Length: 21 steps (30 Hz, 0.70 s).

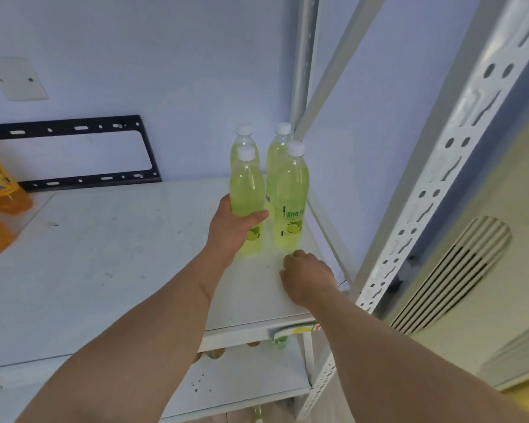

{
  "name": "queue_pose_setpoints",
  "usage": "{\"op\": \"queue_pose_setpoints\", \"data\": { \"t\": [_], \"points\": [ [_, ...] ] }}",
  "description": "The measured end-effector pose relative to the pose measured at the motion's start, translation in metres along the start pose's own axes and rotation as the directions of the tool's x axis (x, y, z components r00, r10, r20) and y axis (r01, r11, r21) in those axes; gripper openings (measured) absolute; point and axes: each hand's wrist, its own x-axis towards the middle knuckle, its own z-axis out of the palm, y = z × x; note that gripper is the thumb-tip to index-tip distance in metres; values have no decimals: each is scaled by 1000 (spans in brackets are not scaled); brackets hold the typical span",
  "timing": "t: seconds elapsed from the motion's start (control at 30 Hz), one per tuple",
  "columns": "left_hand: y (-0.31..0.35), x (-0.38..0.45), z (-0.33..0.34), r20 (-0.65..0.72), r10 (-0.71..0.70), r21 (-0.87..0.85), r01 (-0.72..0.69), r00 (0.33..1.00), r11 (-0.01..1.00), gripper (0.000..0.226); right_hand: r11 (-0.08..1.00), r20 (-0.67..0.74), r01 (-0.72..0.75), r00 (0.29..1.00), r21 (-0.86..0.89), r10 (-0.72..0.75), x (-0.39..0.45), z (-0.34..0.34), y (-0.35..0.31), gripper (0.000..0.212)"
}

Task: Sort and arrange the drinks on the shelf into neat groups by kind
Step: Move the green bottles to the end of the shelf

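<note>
Head view: my left hand (pixel 237 230) grips the front-left lime bottle (pixel 247 206) around its lower body, right of centre frame, on the white shelf board (pixel 104 254). My right hand (pixel 306 277) rests just below the front-right lime bottle (pixel 290 203), fingers curled, holding nothing. Two more lime bottles (pixel 280 148) stand behind, forming a tight square. Orange bottles (pixel 0 190) sit at the left edge.

Risk, in my judgement: the bottles are tall, narrow, smooth clear plastic with white caps; nudging one sideways could topple its close neighbours. The board looks slick and scuffed, so bases may slide. The slotted metal upright (pixel 434 184) crowds the right side.
</note>
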Motion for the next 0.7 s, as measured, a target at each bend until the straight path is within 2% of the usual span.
{"op": "queue_pose_setpoints", "data": {
  "t": [0.33, 0.43, 0.5, 0.57, 0.63, 0.7],
  "points": [
    [-4, 4, -6, 37, -44, 104, 40, 998, 994, 82, 1000, 42, 18, 999, -9, -17, 5, -8, -6, 30],
    [-9, -17, -17, 10, -77, 339, 69, 997, 938, 88, 996, 19, 71, 997, -56, -70, -1, -15, -14, 31],
    [-14, -41, -32, -9, -16, 624, 18, 1000, 781, 74, 986, 9, 125, 992, -112, -125, -8, -21, -21, 30],
    [-18, -72, -53, 24, 108, 883, -72, 994, 465, 53, 962, -3, 198, 979, -186, -202, -17, -24, -32, 29],
    [-23, -102, -77, 119, 239, 980, -153, 964, 129, 41, 928, 0, 277, 958, -249, -285, -28, -23, -47, 28],
    [-30, -134, -105, 196, 311, 980, -196, 930, -32, 32, 883, 8, 363, 926, -297, -378, -41, -20, -68, 26]
  ]
}}
